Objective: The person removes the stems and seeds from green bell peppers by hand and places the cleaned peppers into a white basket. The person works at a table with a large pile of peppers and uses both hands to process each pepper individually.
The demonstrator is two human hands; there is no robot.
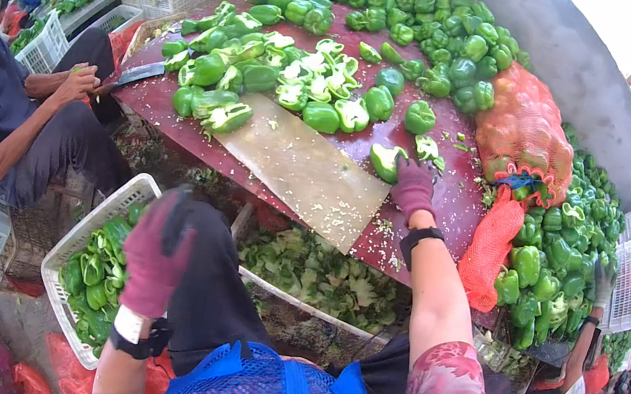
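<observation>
My right hand (414,187), in a purple glove, reaches onto the dark red tabletop (306,180), fingers closed over the right edge of a halved green bell pepper (384,163). Just past the fingertips lies another cut pepper piece (426,147). Motion blurs my gloved left hand (158,252), raised over the right side of a white plastic crate (50,306) holding cut green peppers (95,280). Its fingers are too smeared to show whether anything is in them. A pale flat board (301,167) strewn with seeds lies on the tabletop before me.
Halved peppers (310,75) and whole peppers (408,1) cover the far tabletop. A knife (140,72) lies at its left edge, near a seated person (26,108). A filled red mesh sack (522,121) stands right. Pepper scraps (322,272) fill a bin below. Another person's gloved hand (604,280) is far right.
</observation>
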